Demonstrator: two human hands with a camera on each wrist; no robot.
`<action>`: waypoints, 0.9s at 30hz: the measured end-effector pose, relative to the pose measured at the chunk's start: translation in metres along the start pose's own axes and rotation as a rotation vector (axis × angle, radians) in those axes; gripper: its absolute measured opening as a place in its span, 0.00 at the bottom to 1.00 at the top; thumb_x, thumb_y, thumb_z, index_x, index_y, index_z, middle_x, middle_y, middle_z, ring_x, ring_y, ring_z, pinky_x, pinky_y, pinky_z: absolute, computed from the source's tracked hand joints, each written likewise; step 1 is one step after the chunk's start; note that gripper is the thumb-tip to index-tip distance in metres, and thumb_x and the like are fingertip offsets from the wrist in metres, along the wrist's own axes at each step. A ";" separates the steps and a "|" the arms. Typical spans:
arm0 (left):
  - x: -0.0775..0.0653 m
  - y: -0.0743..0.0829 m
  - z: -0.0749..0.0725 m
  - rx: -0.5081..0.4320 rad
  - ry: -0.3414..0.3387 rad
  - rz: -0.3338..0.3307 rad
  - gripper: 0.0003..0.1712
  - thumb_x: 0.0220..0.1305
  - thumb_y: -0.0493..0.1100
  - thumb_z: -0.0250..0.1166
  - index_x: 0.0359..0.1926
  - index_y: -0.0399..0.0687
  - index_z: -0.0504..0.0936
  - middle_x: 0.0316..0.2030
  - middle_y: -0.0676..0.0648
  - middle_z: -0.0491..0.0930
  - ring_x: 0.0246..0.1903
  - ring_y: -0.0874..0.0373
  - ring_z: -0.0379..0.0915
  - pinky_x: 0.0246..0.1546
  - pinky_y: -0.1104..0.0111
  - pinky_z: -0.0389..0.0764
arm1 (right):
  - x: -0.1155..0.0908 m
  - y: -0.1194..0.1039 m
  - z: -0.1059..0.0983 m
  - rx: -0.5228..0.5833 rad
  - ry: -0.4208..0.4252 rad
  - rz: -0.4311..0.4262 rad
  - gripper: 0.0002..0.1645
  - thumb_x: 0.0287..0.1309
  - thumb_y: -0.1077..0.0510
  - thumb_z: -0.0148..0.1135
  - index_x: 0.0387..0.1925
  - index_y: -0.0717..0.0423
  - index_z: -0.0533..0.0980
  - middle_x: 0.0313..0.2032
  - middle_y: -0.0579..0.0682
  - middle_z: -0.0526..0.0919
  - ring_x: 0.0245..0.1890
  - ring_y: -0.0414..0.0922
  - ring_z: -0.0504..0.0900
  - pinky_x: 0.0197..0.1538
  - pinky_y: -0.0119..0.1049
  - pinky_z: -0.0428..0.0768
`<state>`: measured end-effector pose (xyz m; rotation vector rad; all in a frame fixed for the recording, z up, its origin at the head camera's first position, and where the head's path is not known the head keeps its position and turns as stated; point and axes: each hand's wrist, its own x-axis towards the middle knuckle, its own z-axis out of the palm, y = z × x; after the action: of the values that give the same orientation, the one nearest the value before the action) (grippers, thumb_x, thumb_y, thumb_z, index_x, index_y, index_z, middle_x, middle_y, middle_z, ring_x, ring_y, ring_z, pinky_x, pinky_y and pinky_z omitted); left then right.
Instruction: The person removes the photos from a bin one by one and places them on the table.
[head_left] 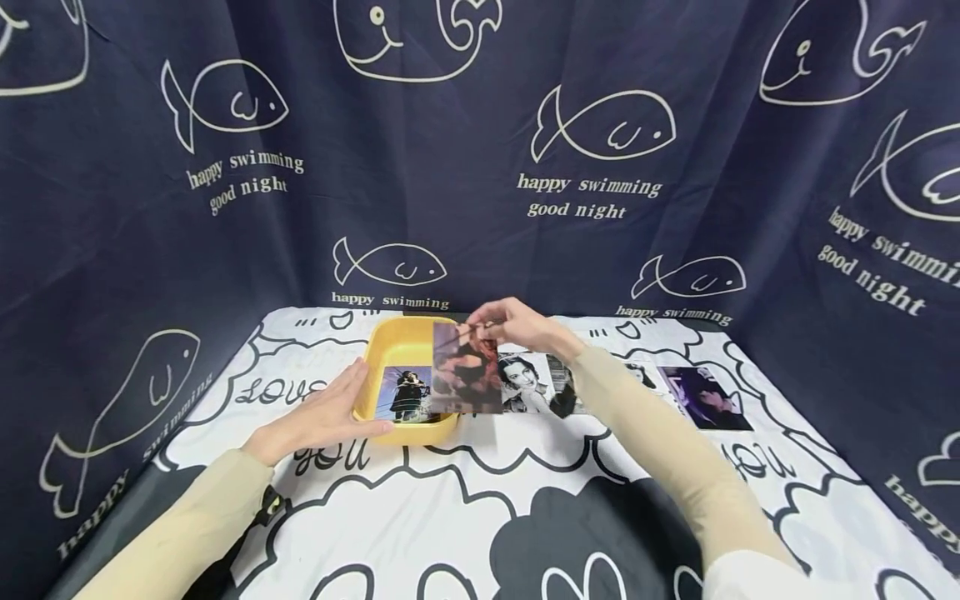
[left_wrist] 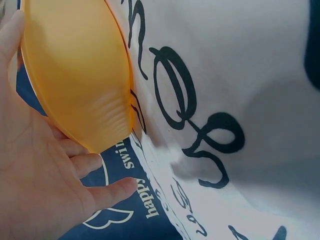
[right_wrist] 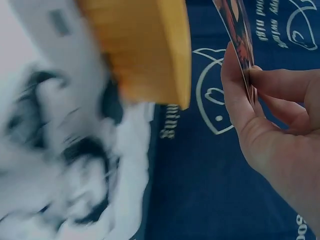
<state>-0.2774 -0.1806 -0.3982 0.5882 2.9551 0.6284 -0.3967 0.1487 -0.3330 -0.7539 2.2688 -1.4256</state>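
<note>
My right hand (head_left: 519, 323) pinches a reddish-brown photo card (head_left: 467, 377) by its upper right edge. The card is held upright above the right side of a yellow plastic bin (head_left: 405, 335), hiding part of it. In the right wrist view, the thumb and fingers grip the card (right_wrist: 239, 40) nearly edge-on. My left hand (head_left: 330, 414) rests against the bin's left side with extended fingers, its thumb along the front. The bin's outer wall (left_wrist: 80, 75) shows beside that hand in the left wrist view. Inside the bin lies a photo card with a dark-clothed figure (head_left: 409, 393).
Right of the bin, a black-and-white portrait card (head_left: 527, 385) lies on the patterned white cloth (head_left: 390, 508). Other cards lie partly under the right forearm, and a purple-toned card (head_left: 705, 398) lies at the far right. A dark blue fish-print curtain (head_left: 480, 208) stands behind.
</note>
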 end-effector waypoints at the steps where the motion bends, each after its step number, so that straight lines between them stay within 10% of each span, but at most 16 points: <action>1: 0.000 0.000 0.000 -0.003 0.002 0.000 0.69 0.52 0.77 0.58 0.75 0.33 0.40 0.76 0.36 0.35 0.76 0.39 0.35 0.73 0.43 0.47 | -0.009 0.004 0.000 -0.032 -0.001 0.001 0.18 0.59 0.72 0.55 0.52 0.66 0.76 0.47 0.58 0.82 0.43 0.42 0.81 0.53 0.39 0.82; 13: -0.002 0.000 -0.001 0.005 0.003 -0.007 0.69 0.53 0.77 0.58 0.75 0.33 0.41 0.76 0.36 0.36 0.75 0.39 0.36 0.71 0.40 0.49 | -0.102 0.056 0.004 -0.143 -0.024 0.046 0.19 0.58 0.69 0.56 0.52 0.70 0.75 0.48 0.67 0.80 0.36 0.40 0.79 0.42 0.30 0.80; 27: 0.000 0.000 0.001 -0.007 0.007 -0.013 0.69 0.52 0.77 0.58 0.75 0.34 0.41 0.76 0.36 0.37 0.75 0.38 0.37 0.70 0.39 0.49 | -0.114 0.078 0.022 -0.534 0.092 -0.087 0.14 0.50 0.70 0.61 0.41 0.63 0.81 0.29 0.53 0.84 0.21 0.34 0.71 0.28 0.27 0.72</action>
<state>-0.2772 -0.1798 -0.3993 0.5675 2.9597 0.6407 -0.3130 0.2293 -0.4106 -0.9637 2.7569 -0.8976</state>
